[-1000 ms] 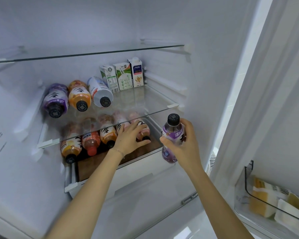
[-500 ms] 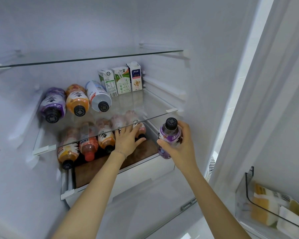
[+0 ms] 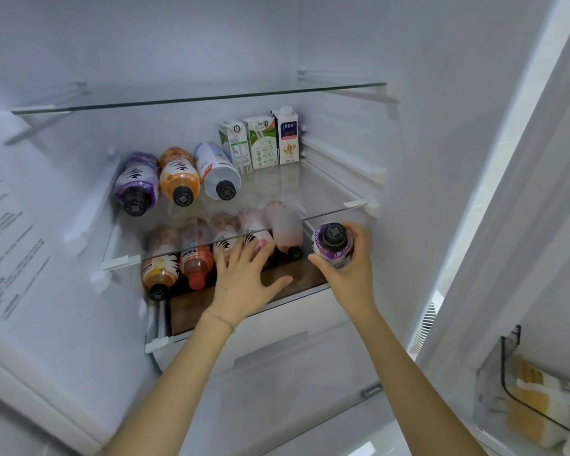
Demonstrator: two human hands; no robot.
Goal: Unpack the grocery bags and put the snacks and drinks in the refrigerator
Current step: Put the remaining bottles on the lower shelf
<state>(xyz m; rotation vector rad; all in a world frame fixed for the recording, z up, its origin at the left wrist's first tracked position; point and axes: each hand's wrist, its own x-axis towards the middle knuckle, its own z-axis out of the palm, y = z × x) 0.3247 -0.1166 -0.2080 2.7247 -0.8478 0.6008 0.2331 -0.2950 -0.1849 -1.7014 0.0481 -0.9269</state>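
One purple-labelled bottle (image 3: 333, 249), print perhaps digits, sits clasped in right fingers (image 3: 359, 236); left fingers (image 3: 241, 261) spread over bottles (image 3: 195, 262).

Middle shelf (image 3: 326, 192), glass: you had a purple bottle (image 3: 137, 182), an orange bottle (image 3: 180, 179) and a white bottle (image 3: 216, 172) lying side by side at the left, caps toward you. Three cartons (image 3: 259, 143) stood upright at the back right. Lower shelf (image 3: 297, 281), brown-surfaced: you had a row of five bottles (image 3: 195, 258) lying on their sides.
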